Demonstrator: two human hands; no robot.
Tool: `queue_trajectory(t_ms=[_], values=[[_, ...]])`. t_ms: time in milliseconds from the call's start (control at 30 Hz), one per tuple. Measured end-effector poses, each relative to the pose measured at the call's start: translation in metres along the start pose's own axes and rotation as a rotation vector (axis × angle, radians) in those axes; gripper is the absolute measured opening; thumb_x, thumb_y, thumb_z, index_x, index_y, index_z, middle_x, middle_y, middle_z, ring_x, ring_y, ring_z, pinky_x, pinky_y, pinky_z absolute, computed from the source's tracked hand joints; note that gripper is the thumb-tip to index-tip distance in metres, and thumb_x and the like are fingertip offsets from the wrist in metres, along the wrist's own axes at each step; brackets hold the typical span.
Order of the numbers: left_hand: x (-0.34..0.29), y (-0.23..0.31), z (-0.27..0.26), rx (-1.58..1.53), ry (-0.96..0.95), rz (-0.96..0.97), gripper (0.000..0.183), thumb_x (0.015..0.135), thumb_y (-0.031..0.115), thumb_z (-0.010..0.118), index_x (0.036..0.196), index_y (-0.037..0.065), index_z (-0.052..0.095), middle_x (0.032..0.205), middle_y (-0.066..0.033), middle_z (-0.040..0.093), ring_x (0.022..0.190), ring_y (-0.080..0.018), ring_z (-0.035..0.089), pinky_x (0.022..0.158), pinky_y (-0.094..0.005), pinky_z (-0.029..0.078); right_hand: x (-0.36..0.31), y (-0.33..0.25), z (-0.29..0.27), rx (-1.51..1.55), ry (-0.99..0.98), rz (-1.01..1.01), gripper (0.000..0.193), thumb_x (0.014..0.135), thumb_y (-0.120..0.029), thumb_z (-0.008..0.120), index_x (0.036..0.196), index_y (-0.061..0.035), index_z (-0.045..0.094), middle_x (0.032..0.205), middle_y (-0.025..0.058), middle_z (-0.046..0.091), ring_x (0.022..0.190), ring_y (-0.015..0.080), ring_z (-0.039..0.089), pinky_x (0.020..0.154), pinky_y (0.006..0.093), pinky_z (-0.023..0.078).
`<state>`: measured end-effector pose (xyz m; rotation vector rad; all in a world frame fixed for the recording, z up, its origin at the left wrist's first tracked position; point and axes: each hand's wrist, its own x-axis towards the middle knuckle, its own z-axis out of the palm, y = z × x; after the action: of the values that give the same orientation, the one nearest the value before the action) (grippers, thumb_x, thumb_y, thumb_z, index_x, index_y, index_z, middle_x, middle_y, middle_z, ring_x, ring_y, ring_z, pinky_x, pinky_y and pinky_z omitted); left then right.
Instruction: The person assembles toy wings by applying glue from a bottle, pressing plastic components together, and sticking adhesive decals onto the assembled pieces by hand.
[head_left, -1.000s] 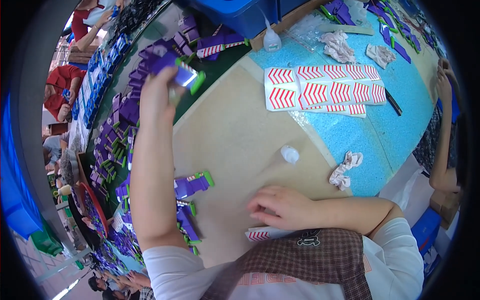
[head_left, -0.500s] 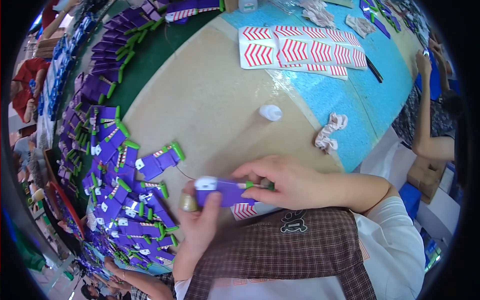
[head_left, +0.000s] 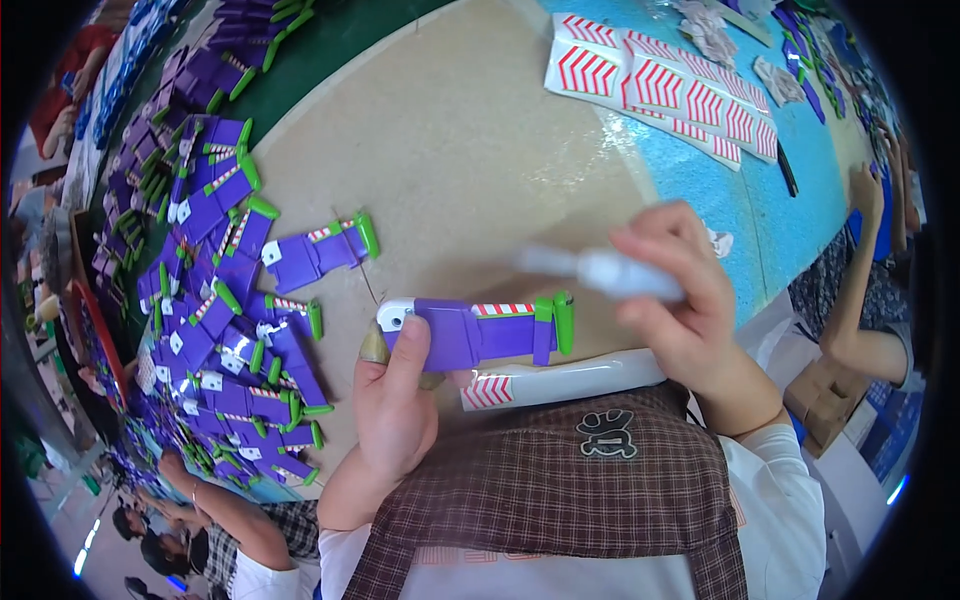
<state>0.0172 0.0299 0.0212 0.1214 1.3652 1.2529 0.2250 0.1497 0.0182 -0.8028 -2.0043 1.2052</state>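
My left hand point(head_left: 397, 420) is closed on a purple plastic toy wing point(head_left: 440, 335) with a white rounded end, green tips and a red-and-white striped sticker along one edge. A yellowish cover, like a finger cot, sits on one of its fingers. To the right, my right hand point(head_left: 690, 300) grips a small white squeeze bottle point(head_left: 630, 275), its narrow end toward the left and smeared by motion. The bottle is above the table, apart from the wing. Another purple wing point(head_left: 310, 255) lies just beyond my left hand, a thin wire-like strand near it.
Many similar wings point(head_left: 215, 300) are heaped at the left. Striped sticker sheets point(head_left: 690, 95) lie at the far right, and another sheet point(head_left: 590, 378) lies before my apron. Crumpled tissue point(head_left: 705, 35) and a black pen-like stick point(head_left: 788, 170) lie farther off. Co-workers' arms point(head_left: 860, 260) show at both sides.
My right hand has left the wing's green end and picked up the white bottle that stood on the table. My left hand still holds the wing, whose striped sticker now shows. The view has shifted.
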Motion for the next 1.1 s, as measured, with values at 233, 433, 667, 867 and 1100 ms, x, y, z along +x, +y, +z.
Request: queue_trajectory(t_ms=[233, 433, 667, 867, 1100], values=[[-0.009, 0.003, 0.006, 0.032, -0.051, 0.069, 0.018, 0.089, 0.012, 0.054, 0.101, 0.000, 0.049, 0.087, -0.0112, 0.062, 0.068, -0.0163, 0.059, 0.061, -0.0302, 0.049, -0.027, -0.013, -0.012, -0.021, -0.033, -0.124, 0.049, 0.063, -0.029, 0.082, 0.099, -0.0034, 0.062, 0.085, 0.0064, 0.051, 0.069, 0.0160, 0.052, 0.059, 0.0232, 0.040], [-0.010, 0.004, 0.007, 0.013, -0.131, 0.021, 0.017, 0.089, 0.009, 0.055, 0.100, 0.000, 0.047, 0.086, -0.0128, 0.062, 0.067, -0.0162, 0.060, 0.059, -0.0296, 0.050, -0.032, -0.014, -0.014, -0.143, -0.070, -0.121, 0.047, 0.076, -0.043, 0.069, 0.098, -0.0034, 0.058, 0.087, 0.0051, 0.040, 0.064, 0.0133, 0.043, 0.057, 0.0269, 0.038], [-0.004, 0.006, 0.007, 0.011, -0.097, -0.018, 0.018, 0.087, 0.009, 0.058, 0.098, -0.001, 0.049, 0.086, -0.0109, 0.062, 0.071, -0.0156, 0.059, 0.060, -0.0284, 0.048, -0.027, -0.015, -0.013, -0.108, -0.062, -0.157, 0.050, 0.066, -0.035, 0.079, 0.098, -0.0019, 0.061, 0.081, 0.0063, 0.048, 0.066, 0.0152, 0.051, 0.055, 0.0232, 0.040], [0.019, -0.007, -0.016, 0.817, -0.245, 0.915, 0.034, 0.067, -0.002, 0.073, 0.095, 0.006, 0.055, 0.102, -0.0158, 0.052, 0.089, -0.0283, 0.060, 0.076, -0.0364, 0.052, -0.022, -0.015, -0.015, -0.043, -0.024, -0.160, 0.049, 0.067, -0.034, 0.079, 0.098, -0.0017, 0.060, 0.082, 0.0058, 0.048, 0.069, 0.0155, 0.051, 0.058, 0.0242, 0.040], [0.028, -0.008, -0.028, 1.038, -0.357, 1.286, 0.032, 0.064, -0.001, 0.072, 0.092, 0.008, 0.059, 0.101, -0.0137, 0.050, 0.092, -0.0337, 0.060, 0.078, -0.0410, 0.054, -0.017, -0.012, -0.018, -0.039, -0.107, -0.111, 0.042, 0.069, -0.026, 0.078, 0.097, -0.0018, 0.060, 0.086, 0.0086, 0.051, 0.072, 0.0176, 0.053, 0.062, 0.0264, 0.041]])
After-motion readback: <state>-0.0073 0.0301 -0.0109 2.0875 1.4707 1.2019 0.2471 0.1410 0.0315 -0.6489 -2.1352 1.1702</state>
